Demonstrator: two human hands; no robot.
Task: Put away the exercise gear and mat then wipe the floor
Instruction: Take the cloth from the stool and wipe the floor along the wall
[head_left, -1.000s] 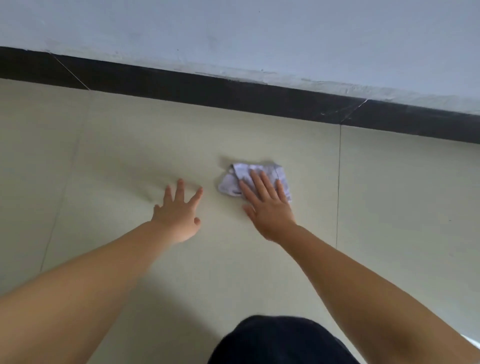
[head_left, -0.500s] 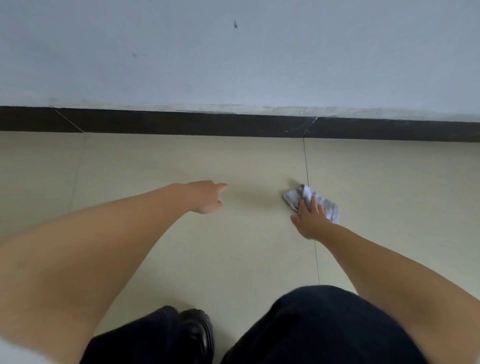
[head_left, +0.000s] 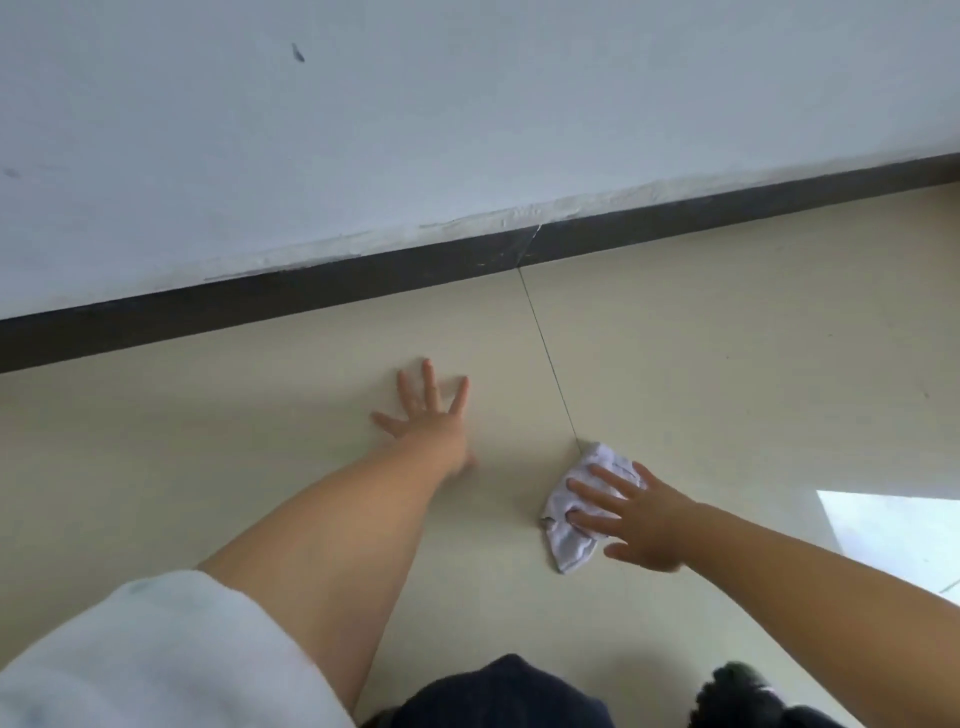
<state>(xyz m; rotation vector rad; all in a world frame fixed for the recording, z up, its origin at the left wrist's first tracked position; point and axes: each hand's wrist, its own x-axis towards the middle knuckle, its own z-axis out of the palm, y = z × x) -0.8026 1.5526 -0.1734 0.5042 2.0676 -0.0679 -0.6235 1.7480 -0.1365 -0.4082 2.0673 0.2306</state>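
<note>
Pale floor tiles (head_left: 727, 364) meet a dark baseboard (head_left: 311, 296) under a white wall (head_left: 467, 130). Left hand (head_left: 431, 421), fingers spread, rests flat at centre; right hand (head_left: 636, 514) presses a crumpled white cloth (head_left: 571, 540) at lower right, beside a tile seam (head_left: 545, 353).

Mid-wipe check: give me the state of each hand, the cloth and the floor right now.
left hand: fingers spread, flat on the floor.
right hand: fingers straight, pressing the cloth down.
cloth: crumpled, lying on the floor beside the tile seam.
floor: bare tiles, bright light patch at right.
</note>
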